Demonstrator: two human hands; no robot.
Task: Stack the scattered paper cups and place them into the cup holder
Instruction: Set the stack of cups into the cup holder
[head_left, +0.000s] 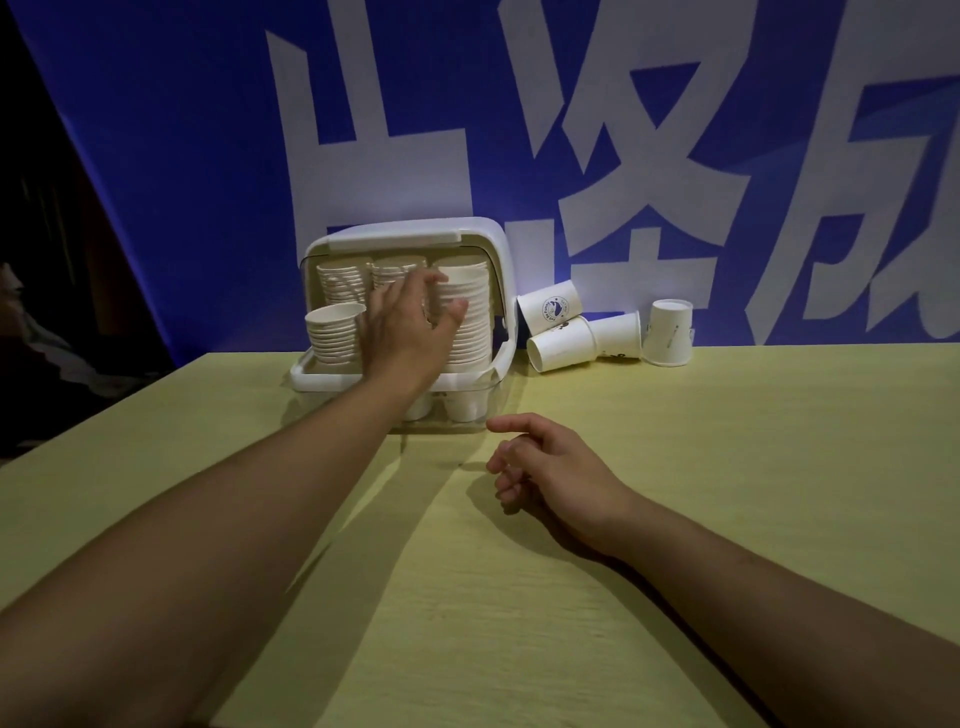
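A white cup holder (498, 244) with its lid up stands at the back of the yellow table, filled with several stacks of white paper cups (467, 322). A shorter stack (335, 332) stands at its front left. My left hand (410, 325) reaches into the holder, fingers spread against the stacks, and I cannot tell whether it grips one. My right hand (550, 467) rests on the table in front of the holder, fingers loosely curled and empty. To the holder's right lie several loose cups: three on their sides (563, 340) and one upside down (669, 332).
The yellow table (675, 493) stretches from the holder toward me. A blue banner with large white characters (519, 130) hangs right behind the holder and the cups. Beyond the table's left edge everything is dark.
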